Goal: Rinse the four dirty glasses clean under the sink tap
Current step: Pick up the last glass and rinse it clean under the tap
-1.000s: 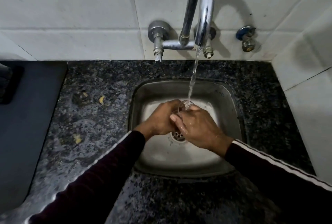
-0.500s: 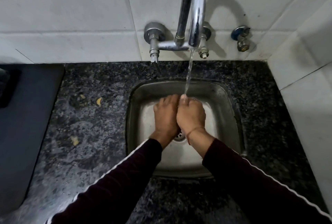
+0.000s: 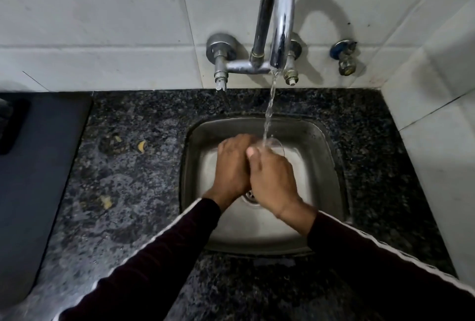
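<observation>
A clear glass (image 3: 275, 143) is held over the steel sink (image 3: 326, 166), with only its rim showing past my fingers. Water from the chrome tap (image 3: 279, 17) falls in a thin stream onto that rim. My left hand (image 3: 232, 169) and my right hand (image 3: 271, 179) are pressed side by side and both wrap around the glass, hiding its body. No other glasses are in view.
Dark speckled granite counter (image 3: 133, 179) surrounds the sink, with a few yellowish scraps (image 3: 141, 145) on its left part. A dark mat or tray (image 3: 33, 166) lies at the far left. White tiled walls stand behind and to the right; a small valve (image 3: 345, 59) sits right of the tap.
Both hands have turned around the glass under the stream. The rim, hidden half a second ago, now shows again past my right fingers.
</observation>
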